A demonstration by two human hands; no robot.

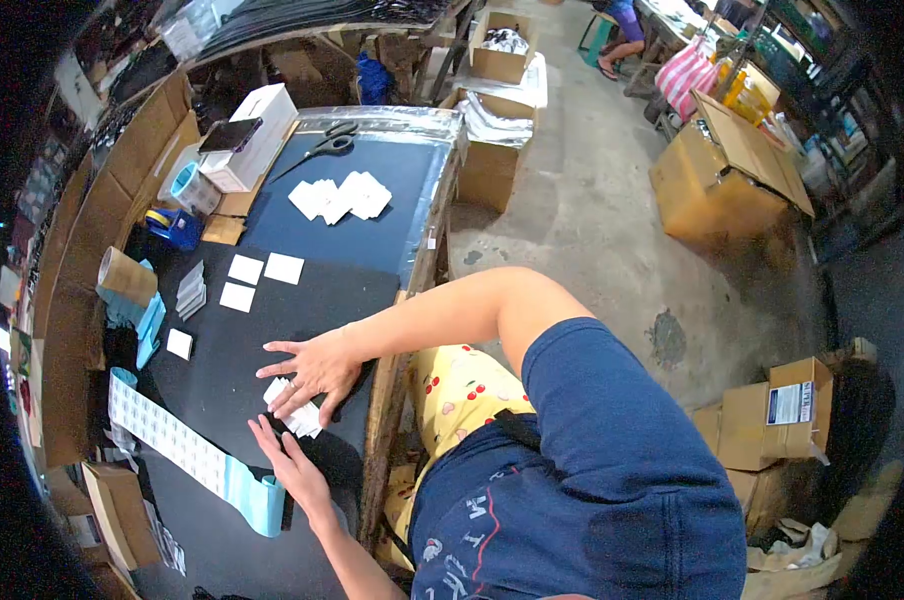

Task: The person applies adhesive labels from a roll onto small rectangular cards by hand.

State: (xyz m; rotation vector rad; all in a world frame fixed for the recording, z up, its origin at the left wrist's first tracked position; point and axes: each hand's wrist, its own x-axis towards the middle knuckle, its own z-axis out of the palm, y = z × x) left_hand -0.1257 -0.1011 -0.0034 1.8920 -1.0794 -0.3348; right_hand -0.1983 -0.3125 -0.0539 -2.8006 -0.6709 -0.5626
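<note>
My right hand (320, 374) reaches across the black tabletop, fingers spread, palm down over a bunch of small white cards (302, 421) that stick out from under it. Just nearer the front of the view, my left hand (298, 472) lies flat with its fingers stretched out, fingertips right beside the same cards. A long strip of printed labels on light blue backing (177, 437) runs along the table by my left hand. Beyond my right hand lie three white square cards (245, 269), a single thick white square (180, 344) and a fanned stack of greyish cards (191, 290).
Scissors (327, 145) and a spread of white cards (341, 197) lie on the blue end of the table. A blue tape dispenser (175, 227), a cardboard tube (128, 275) and a white box with a phone (230, 136) line the cardboard wall. Cartons (492, 170) stand past the table edge.
</note>
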